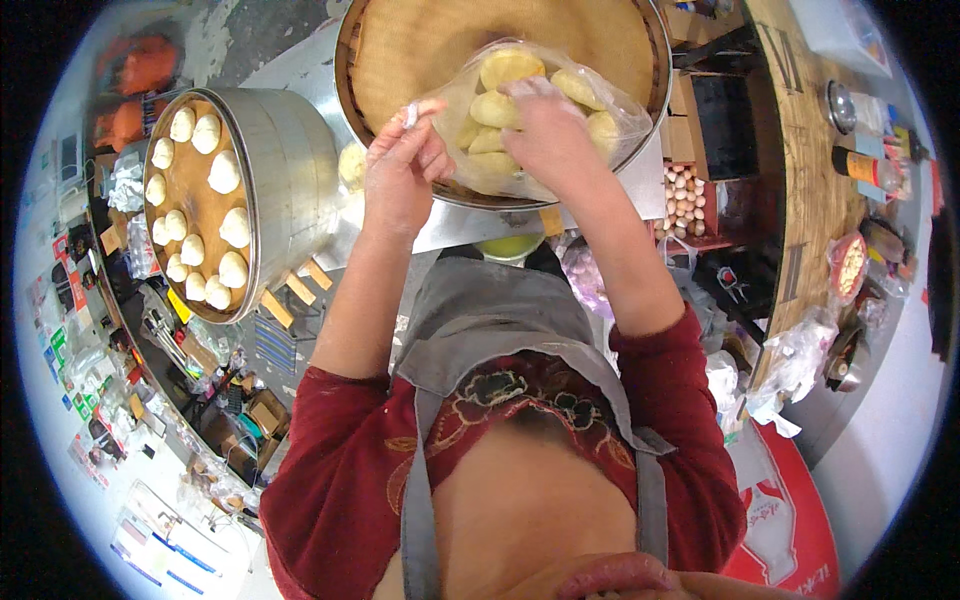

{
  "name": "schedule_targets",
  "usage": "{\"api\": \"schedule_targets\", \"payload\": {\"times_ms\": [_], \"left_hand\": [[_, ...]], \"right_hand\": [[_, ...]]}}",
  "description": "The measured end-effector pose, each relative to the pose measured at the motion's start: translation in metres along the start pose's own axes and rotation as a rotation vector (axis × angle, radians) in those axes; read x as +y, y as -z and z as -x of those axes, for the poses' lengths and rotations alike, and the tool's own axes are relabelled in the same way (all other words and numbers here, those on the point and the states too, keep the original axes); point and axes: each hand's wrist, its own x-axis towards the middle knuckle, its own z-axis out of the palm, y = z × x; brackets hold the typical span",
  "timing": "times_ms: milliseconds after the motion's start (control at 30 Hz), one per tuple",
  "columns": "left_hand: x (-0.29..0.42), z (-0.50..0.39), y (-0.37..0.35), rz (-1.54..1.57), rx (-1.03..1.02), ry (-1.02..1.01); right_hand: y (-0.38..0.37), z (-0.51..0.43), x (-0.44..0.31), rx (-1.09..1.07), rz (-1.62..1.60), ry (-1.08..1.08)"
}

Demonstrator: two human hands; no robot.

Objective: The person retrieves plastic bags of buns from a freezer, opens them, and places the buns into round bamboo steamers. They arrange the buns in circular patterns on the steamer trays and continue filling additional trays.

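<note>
A clear plastic bag point(626, 120) full of pale yellow buns point(511, 69) lies over the near part of a large round steamer tray point(420, 45) with a woven liner. Its left edge is pinched between the thumb and fingers of my left hand point(409, 154). Blurred by motion, my right hand point(546, 127) is over the buns at the bag's middle. Its thumb and fingers lie on either side of one bun point(495, 110); whether they grip it cannot be told. Another yellow bun point(352, 165) sits left of the tray, beside my left wrist.
A tall metal steamer point(289, 165) at left carries several white dough buns point(223, 172) on top. Wooden strips point(300, 288) jut out below it. At right are a crate of eggs point(684, 196) and a wooden counter point(802, 172) with bottles. A green basin point(510, 246) stands under the table edge.
</note>
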Motion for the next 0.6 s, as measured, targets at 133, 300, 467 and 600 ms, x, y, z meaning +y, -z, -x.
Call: {"api": "schedule_targets", "payload": {"times_ms": [133, 300, 467, 600], "left_hand": [[-0.004, -0.005, 0.005, -0.014, 0.022, 0.056], [-0.016, -0.017, 0.029, -0.136, 0.142, -0.007], [-0.022, -0.017, 0.038, -0.109, 0.100, 0.004], [0.000, -0.023, 0.027, 0.076, -0.046, 0.004]], "right_hand": [[-0.029, -0.035, 0.013, -0.180, 0.289, 0.028], [-0.009, -0.043, 0.046, -0.062, -0.191, -0.188], [0.026, -0.028, 0.045, 0.138, -0.296, -0.038], [0.015, 0.043, 0.020, 0.005, 0.120, 0.171]]}}
